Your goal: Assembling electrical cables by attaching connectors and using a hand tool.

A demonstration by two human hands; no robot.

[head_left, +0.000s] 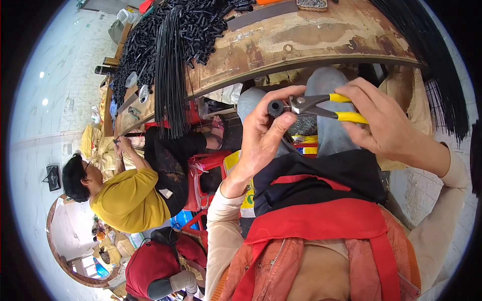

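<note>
My left hand (pixel 261 133) is raised over my lap, its fingers and thumb curled round a short black tubular part (pixel 275 108) with a round, dark hole in its end. In my right hand (pixel 376 115) is a pair of pliers (pixel 321 106) with yellow grips and dark metal handles; thumb and fingers are on the grips, which stand somewhat apart. The jaws of the pliers point left and meet the side of the black part. Whether they bite on a small pin or on the part itself, I cannot tell.
Ahead runs a worn wooden bench (pixel 281 50). On its left lie a heap of small black tubular parts (pixel 135 60) and a bundle of thin black strands (pixel 169 75) hanging over the edge. More strands (pixel 427 50) hang at right. Two people sit left, one in a yellow top (pixel 128 200).
</note>
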